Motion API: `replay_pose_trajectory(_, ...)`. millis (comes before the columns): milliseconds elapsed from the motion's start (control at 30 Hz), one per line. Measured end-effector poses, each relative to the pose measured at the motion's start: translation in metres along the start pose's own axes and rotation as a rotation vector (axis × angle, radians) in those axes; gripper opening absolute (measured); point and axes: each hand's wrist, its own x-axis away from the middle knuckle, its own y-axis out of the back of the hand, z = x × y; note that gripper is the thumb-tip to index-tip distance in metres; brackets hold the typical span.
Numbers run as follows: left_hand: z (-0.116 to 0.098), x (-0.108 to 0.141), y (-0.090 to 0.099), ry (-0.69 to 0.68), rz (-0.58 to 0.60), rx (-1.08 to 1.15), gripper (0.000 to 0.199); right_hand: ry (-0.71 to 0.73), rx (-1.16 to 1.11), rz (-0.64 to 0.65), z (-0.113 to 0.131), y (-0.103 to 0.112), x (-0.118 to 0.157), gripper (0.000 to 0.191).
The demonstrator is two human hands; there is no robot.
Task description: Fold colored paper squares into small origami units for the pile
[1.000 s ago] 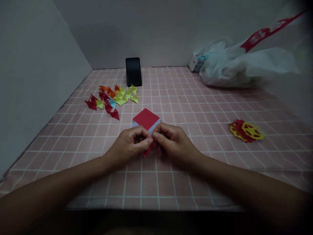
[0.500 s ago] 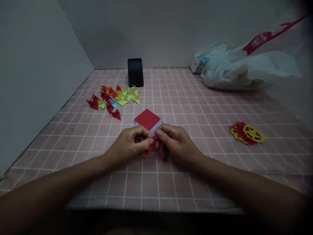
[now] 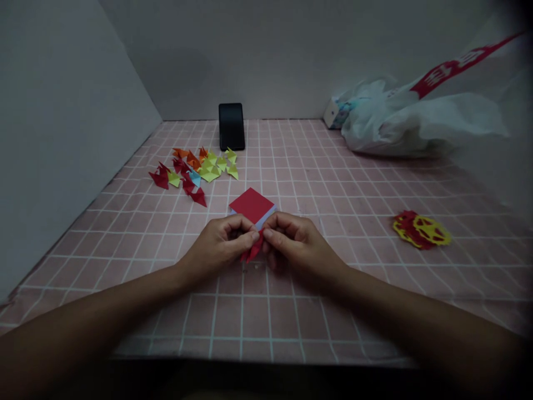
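Between my two hands is a small folded piece of red origami paper (image 3: 253,251), its pointed ends hanging below the fingers. My left hand (image 3: 227,240) pinches it from the left, thumb on top. From the right, my right hand (image 3: 293,239) pinches the same piece with thumb and forefinger. The fingers hide much of its folded shape. Just beyond the fingertips lies a stack of square paper (image 3: 251,204), red on top with a pale lilac edge below.
Several folded paper cranes (image 3: 210,166) in red, orange, yellow and blue sit at the back left. Behind them a black phone (image 3: 231,126) leans upright. Red and yellow cut-outs (image 3: 421,229) lie right. A white plastic bag (image 3: 387,125) and a patterned box (image 3: 334,113) stand back right.
The red folded paper has turned slightly between my fingers, and more of its pointed ends shows below the left thumb. Both hands keep their pinch; the view has shifted a little.
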Motion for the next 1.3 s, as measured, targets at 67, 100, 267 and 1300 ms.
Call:
replay_pose_trajectory(67,0.000,0.000,0.000,-0.006,0.009,-0.010,0.016,0.011,0.021,-0.003,0.000,0.000,0.000,0.017)
replay_pose_trajectory(100,0.000,-0.001,0.000,-0.009,0.018,-0.012,0.016,0.013,0.036,-0.010,0.000,0.000,0.000,0.017)
replay_pose_trajectory(267,-0.001,-0.001,0.000,-0.014,0.016,0.029,0.012,0.050,0.097,-0.083,0.002,-0.001,0.001,0.019)
replay_pose_trajectory(1300,0.013,-0.003,-0.003,-0.290,-0.234,-0.022,0.030,-0.024,-0.027,-0.056,-0.003,-0.011,0.003,0.022)
